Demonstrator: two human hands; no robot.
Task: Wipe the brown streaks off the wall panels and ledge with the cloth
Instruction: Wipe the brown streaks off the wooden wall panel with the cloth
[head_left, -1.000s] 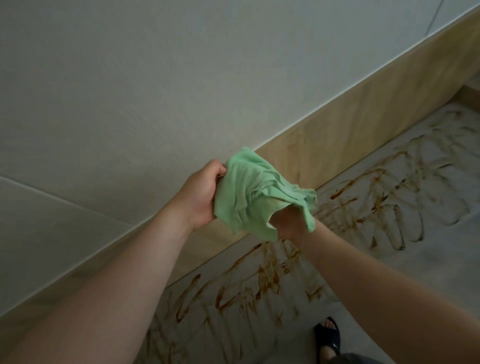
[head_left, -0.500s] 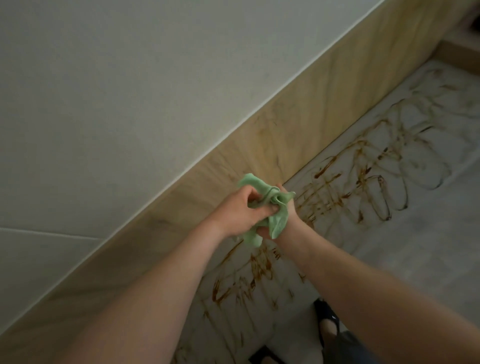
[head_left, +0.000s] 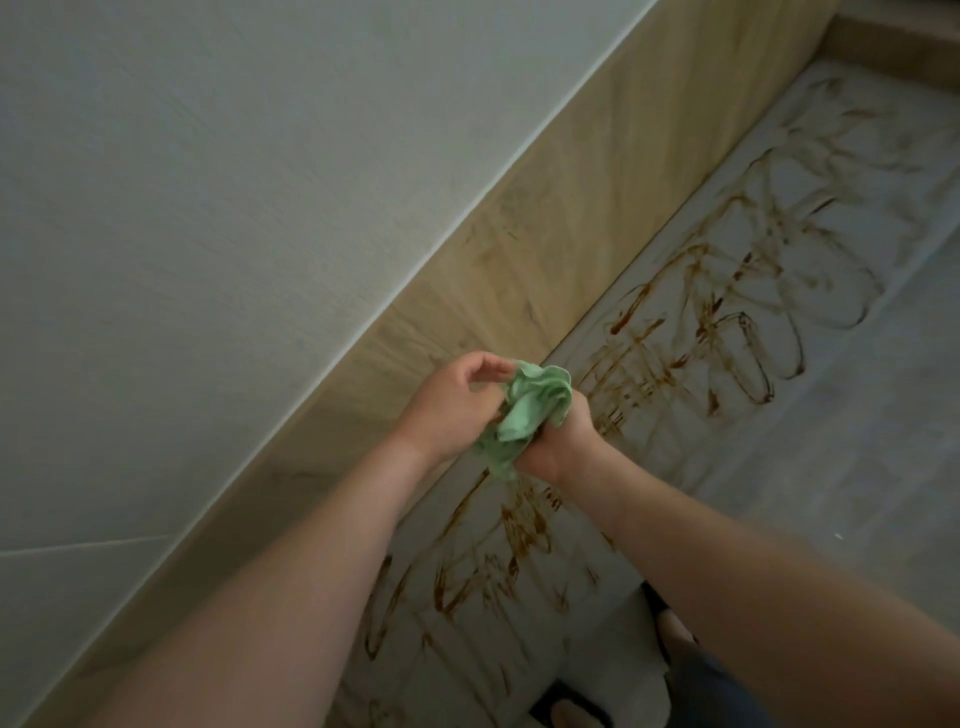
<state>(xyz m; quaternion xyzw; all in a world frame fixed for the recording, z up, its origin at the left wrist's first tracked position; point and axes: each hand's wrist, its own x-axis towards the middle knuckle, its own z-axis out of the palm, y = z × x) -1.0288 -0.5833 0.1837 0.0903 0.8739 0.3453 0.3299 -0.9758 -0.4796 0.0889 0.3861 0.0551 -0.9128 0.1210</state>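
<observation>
A bunched green cloth (head_left: 530, 410) sits between both hands at the centre of the head view. My right hand (head_left: 558, 441) grips it from below, fingers curled round the wad. My left hand (head_left: 452, 402) pinches its upper edge with curled fingers. Both hands hover above the pale ledge (head_left: 857, 415), which is covered in brown streaks (head_left: 691, 338). Behind them runs a wood-grain wall panel (head_left: 566, 244) with faint brown smears, below a white wall panel (head_left: 234, 208).
The ledge ends at a wooden end wall (head_left: 893, 47) at the top right. My feet in dark sandals (head_left: 670, 623) stand on the floor at the bottom edge, close to the ledge front.
The cloth, spread open between my hands a second ago, is now crumpled into a wad. My view has tilted down and the hands have dropped towards the ledge.
</observation>
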